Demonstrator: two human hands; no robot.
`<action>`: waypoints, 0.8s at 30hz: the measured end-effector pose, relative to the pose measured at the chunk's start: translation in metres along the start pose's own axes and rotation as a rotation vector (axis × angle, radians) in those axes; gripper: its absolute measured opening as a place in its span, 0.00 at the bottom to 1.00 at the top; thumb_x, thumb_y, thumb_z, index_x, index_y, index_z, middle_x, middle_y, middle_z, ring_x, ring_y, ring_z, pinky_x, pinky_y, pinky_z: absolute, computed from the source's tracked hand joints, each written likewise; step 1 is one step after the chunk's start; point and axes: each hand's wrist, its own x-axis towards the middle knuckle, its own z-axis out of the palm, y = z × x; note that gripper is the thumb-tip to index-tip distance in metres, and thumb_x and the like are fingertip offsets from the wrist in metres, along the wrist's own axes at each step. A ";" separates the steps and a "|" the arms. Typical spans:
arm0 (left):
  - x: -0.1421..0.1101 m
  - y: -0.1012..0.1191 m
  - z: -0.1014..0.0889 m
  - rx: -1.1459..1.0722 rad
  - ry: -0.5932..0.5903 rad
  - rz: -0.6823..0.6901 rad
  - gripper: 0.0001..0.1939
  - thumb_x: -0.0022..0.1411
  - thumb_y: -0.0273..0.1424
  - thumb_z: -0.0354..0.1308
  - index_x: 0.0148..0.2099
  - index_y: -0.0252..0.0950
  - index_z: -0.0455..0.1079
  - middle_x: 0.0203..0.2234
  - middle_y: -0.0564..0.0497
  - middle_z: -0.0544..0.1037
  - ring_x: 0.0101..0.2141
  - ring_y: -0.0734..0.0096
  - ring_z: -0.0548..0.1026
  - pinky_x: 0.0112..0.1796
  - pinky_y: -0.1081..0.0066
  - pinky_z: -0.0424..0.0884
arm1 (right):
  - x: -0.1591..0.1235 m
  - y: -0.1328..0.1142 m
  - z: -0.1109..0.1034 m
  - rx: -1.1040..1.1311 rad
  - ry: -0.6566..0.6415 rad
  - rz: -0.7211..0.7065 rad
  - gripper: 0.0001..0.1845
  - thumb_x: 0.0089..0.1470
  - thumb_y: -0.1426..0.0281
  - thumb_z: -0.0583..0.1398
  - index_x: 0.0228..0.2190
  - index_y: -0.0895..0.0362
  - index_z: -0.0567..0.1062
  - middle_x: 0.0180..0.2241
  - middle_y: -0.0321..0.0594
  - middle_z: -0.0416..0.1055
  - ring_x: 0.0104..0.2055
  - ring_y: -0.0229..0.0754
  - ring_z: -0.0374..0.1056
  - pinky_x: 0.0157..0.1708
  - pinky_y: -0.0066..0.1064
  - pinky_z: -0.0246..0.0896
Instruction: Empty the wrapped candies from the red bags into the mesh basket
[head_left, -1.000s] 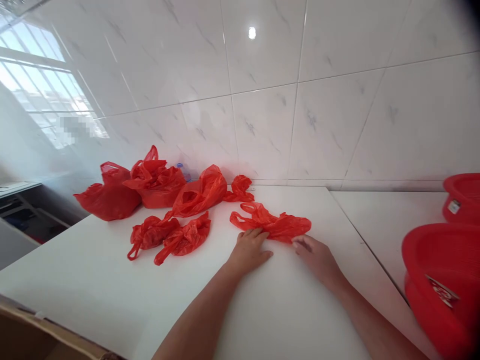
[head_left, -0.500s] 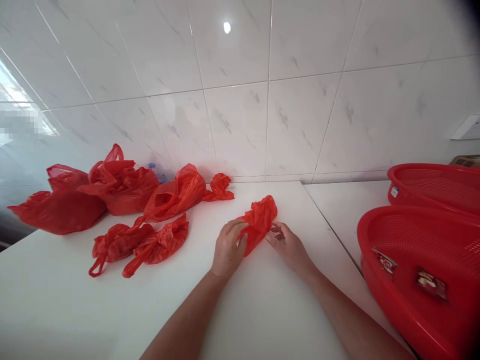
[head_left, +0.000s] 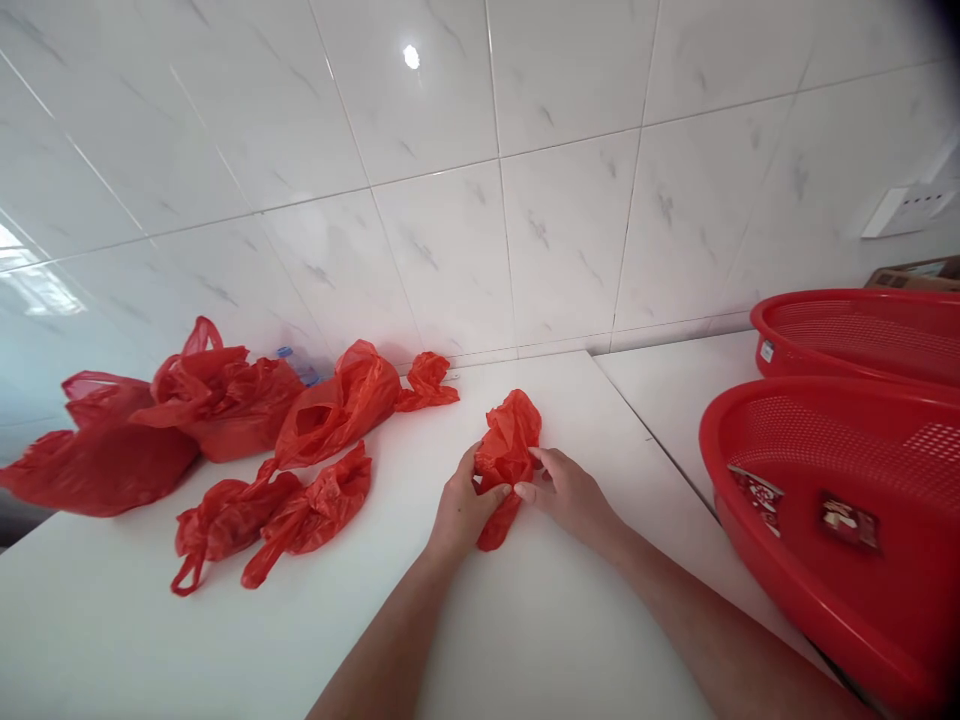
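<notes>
A small crumpled red plastic bag [head_left: 511, 430] lies on the white table [head_left: 390, 640] in front of me. My left hand [head_left: 463, 500] grips its left side, thumb pressed onto the bag's lower middle. From the right, my right hand [head_left: 564, 495] pinches the same bag, its thumb close to the left thumb. The bag's loose lower end pokes out toward me below both thumbs. What lies inside the bag, if anything, cannot be seen. To the left rest two knotted red bags [head_left: 232, 515], one beside the other.
Larger filled red bags [head_left: 217, 400] line the back left, with a blue-capped bottle [head_left: 296, 365] behind them. A small red bag [head_left: 429, 382] lies near the wall. At right, a red plastic basket [head_left: 750, 420] holds two small packets [head_left: 847, 522]; another red basket [head_left: 825, 310] stands behind.
Both hands have closed in on the bag; the right hand now grips it and the thumbs are close together. The bag has turned more upright toward me. The view has shifted slightly right.
</notes>
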 end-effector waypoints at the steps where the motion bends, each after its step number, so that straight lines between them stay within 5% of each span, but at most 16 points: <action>1: -0.001 0.004 0.002 -0.018 -0.020 0.006 0.26 0.56 0.33 0.56 0.57 0.45 0.59 0.36 0.53 0.75 0.27 0.75 0.70 0.30 0.72 0.71 | 0.000 0.000 0.002 -0.017 0.014 0.000 0.32 0.50 0.55 0.57 0.54 0.54 0.63 0.51 0.44 0.66 0.50 0.49 0.64 0.46 0.38 0.60; 6: 0.001 0.005 0.004 -0.167 -0.025 -0.034 0.11 0.56 0.32 0.53 0.42 0.38 0.70 0.28 0.54 0.74 0.26 0.75 0.68 0.28 0.74 0.66 | 0.003 0.005 0.005 0.000 0.063 0.034 0.18 0.49 0.71 0.54 0.44 0.51 0.71 0.39 0.38 0.73 0.39 0.43 0.69 0.37 0.33 0.61; 12: 0.017 -0.020 -0.021 -0.343 0.436 -0.110 0.09 0.53 0.36 0.57 0.35 0.36 0.70 0.24 0.55 0.72 0.23 0.77 0.67 0.25 0.76 0.63 | 0.012 0.019 -0.016 0.243 0.220 0.195 0.17 0.46 0.76 0.51 0.38 0.52 0.71 0.33 0.36 0.72 0.29 0.37 0.70 0.28 0.27 0.61; 15: 0.021 -0.028 -0.035 -0.421 0.554 -0.108 0.10 0.52 0.37 0.59 0.35 0.36 0.70 0.26 0.55 0.72 0.25 0.76 0.68 0.28 0.75 0.66 | 0.016 0.027 -0.025 0.259 0.320 0.280 0.15 0.44 0.75 0.52 0.35 0.53 0.71 0.31 0.36 0.71 0.25 0.36 0.69 0.24 0.26 0.60; 19: 0.025 -0.033 -0.043 -0.631 0.617 -0.134 0.10 0.50 0.35 0.60 0.35 0.36 0.68 0.27 0.55 0.72 0.25 0.78 0.69 0.28 0.76 0.66 | 0.018 0.029 -0.031 0.338 0.336 0.317 0.07 0.45 0.71 0.53 0.29 0.53 0.69 0.26 0.33 0.69 0.19 0.34 0.63 0.17 0.26 0.55; 24: 0.025 -0.032 -0.039 -0.910 0.555 -0.230 0.09 0.51 0.32 0.60 0.30 0.36 0.62 0.23 0.56 0.71 0.24 0.79 0.69 0.28 0.77 0.67 | 0.016 0.029 -0.031 0.358 0.329 0.299 0.05 0.45 0.68 0.54 0.27 0.53 0.69 0.22 0.31 0.66 0.17 0.33 0.57 0.15 0.26 0.52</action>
